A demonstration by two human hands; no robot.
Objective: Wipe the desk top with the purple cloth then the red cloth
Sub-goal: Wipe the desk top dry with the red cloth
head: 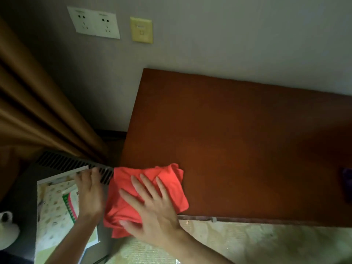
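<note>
The red cloth (pixel 167 180) lies crumpled on the near left corner of the brown desk top (pixel 238 140), partly hanging past the edges. My right hand (pixel 152 210) presses flat on it with fingers spread. My left hand (pixel 89 195) rests to the left of the desk on a stack of booklets, fingers curled over their top edge. The purple cloth (pixel 347 180) shows only as a dark patch at the desk's right edge of view.
A grey unit with a slotted vent (pixel 72 162) stands left of the desk, with booklets and a spiral notebook (pixel 57 212) on it. Brown curtains (pixel 28 111) hang at left. Wall sockets (pixel 95 22) sit above. A white object (pixel 7 231) is at far left.
</note>
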